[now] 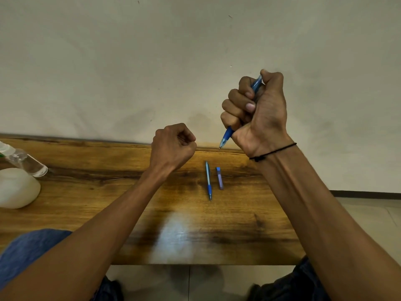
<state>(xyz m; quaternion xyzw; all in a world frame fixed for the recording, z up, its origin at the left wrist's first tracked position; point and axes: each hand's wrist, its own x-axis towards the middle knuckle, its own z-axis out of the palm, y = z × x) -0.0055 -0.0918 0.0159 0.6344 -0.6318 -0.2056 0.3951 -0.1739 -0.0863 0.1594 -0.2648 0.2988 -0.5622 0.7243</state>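
My right hand [258, 114] is raised above the table's far edge and grips a blue mechanical pencil [227, 134] in a fist. The pencil's tip points down and left, and my thumb sits on its top end. My left hand [172, 147] hovers over the wooden table [108, 192] with its fingers curled. Thumb and forefinger pinch a hair-thin dark lead [181, 139]. A second blue pencil [208, 181] lies flat on the table between my arms, tip toward me. A small blue lead case [219, 178] lies just right of it.
At the table's left end a clear plastic bottle [23, 161] lies tilted against a white rounded object [17, 187]. A pale wall rises right behind the table. Tiled floor shows past the table's right end and near edge.
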